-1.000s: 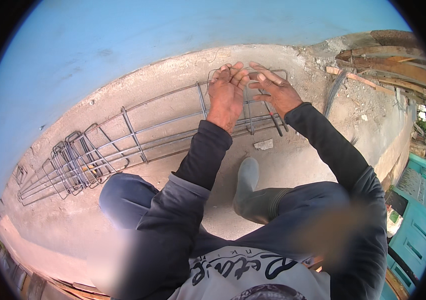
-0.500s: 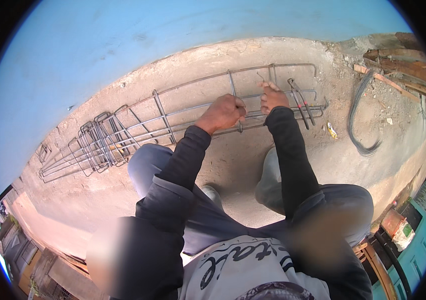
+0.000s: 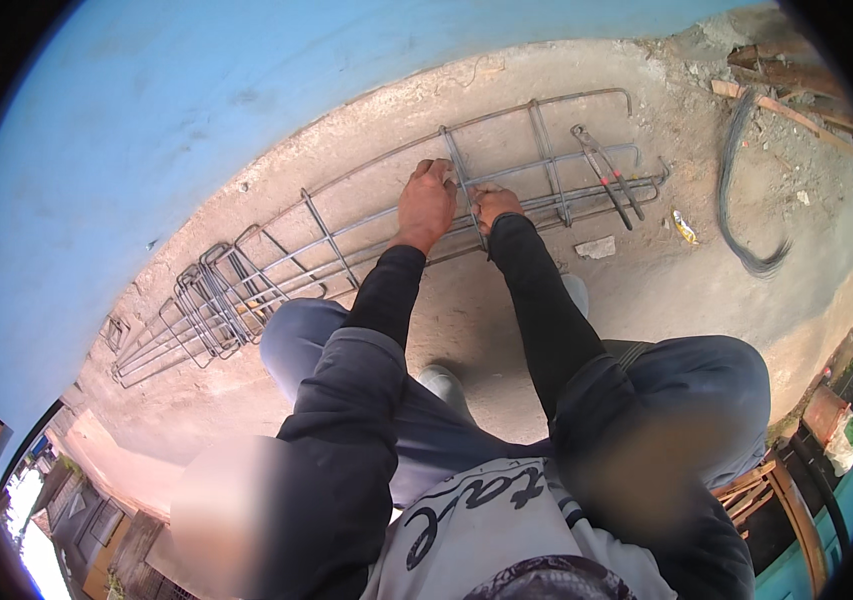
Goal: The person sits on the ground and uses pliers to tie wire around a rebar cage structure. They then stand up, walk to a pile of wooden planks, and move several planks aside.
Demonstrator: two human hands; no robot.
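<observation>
Clock read from view centre. Rebar cage [image 3: 329,238] lying on concrete floor [image 3: 666,310], running from between 8 and 9 o'clock, past 12, out to 2. Left hand [image 3: 428,205] at 12, over the cage, on the 9 o'clock side of a crossing stirrup [image 3: 455,155]; fingers bent, tips close against that stirrup. Right hand [image 3: 496,205] at 1, opposite side of same stirrup, just beside it; fingers curled inward. Actual grip: cannot tell for either hand, fingertips too small and partly hidden.

More stirrups bunched around the bars at 9: stirrup cluster [image 3: 214,298]. Red-handled pincers [image 3: 609,178] at 2, across the bars near the hooked ends, head toward 11, handles toward 5. Concrete chunk [image 3: 596,247] between 2 and 3, near the cage. Yellow packet [image 3: 684,227] further out, same direction. Beyond that, curved bundle of grey tie wire [image 3: 723,190], well apart from both hands. Timber plank [image 3: 796,118] at 2, by upper end of wire. Blue wall [image 3: 246,100] at 11, along floor edge. Boot [image 3: 446,388] at 6.
</observation>
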